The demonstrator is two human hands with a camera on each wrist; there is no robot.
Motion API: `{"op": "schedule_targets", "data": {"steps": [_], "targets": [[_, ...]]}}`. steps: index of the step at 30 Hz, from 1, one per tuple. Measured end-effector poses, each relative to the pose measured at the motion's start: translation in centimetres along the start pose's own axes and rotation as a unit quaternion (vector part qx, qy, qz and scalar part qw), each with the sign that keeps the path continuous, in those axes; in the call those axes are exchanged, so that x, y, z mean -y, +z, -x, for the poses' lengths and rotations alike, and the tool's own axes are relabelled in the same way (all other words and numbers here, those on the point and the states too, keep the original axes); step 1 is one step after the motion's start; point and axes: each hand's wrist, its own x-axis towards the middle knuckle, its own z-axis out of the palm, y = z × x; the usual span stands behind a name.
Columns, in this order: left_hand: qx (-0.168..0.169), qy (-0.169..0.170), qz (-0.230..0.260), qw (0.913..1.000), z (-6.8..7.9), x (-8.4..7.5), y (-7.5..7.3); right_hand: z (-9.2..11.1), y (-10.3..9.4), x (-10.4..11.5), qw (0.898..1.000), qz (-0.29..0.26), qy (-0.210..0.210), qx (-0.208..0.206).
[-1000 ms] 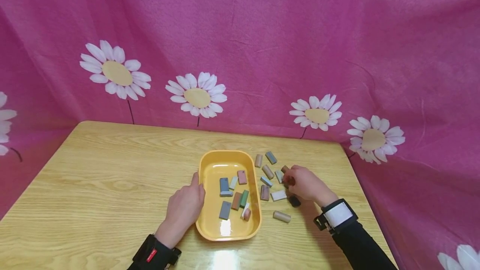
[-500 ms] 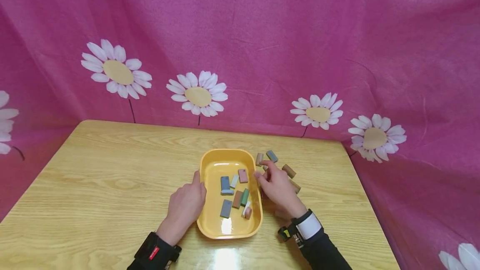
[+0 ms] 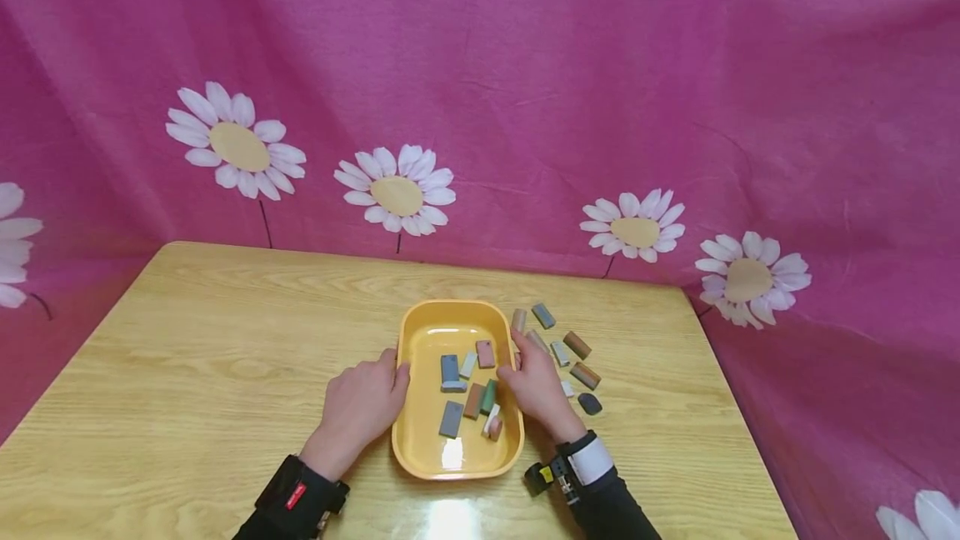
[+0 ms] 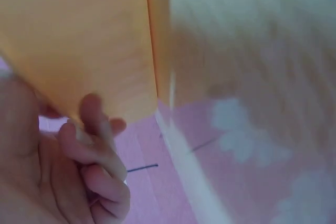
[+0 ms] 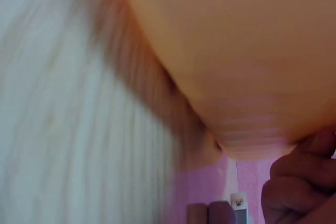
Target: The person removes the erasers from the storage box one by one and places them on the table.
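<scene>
The left hand [image 3: 365, 402] and the right hand [image 3: 537, 387] are holding opposite sides of the yellow tray [image 3: 418, 448], which is sitting on the table [image 3: 225, 357], while some little blocks [image 3: 451, 419] are lying inside and other blocks [image 3: 577, 345] are waiting outside, so the job looks partly done.

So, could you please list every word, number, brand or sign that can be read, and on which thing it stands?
No text is readable.
Red tag, left strap: too small to read.
Yellow patch, right wrist device: too small to read.
Pink block and blue block in the tray: tiny dark marks, not readable.
Pale block, right wrist view: small printed mark, too blurred to read.
</scene>
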Motion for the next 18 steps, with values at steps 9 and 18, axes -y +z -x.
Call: {"op": "schedule_targets", "data": {"steps": [9, 18], "targets": [[-0.107, 0.088, -0.041, 0.9895, -2.4, -0.2, -1.8, -0.2, 0.2, 0.7, 1.000, 0.006, 0.016, -0.016], [0.020, 0.187, -0.061, 0.9802, -6.7, -4.7, -3.2, -0.3, 0.2, 1.0, 0.999, -0.003, 0.034, -0.008]]}}
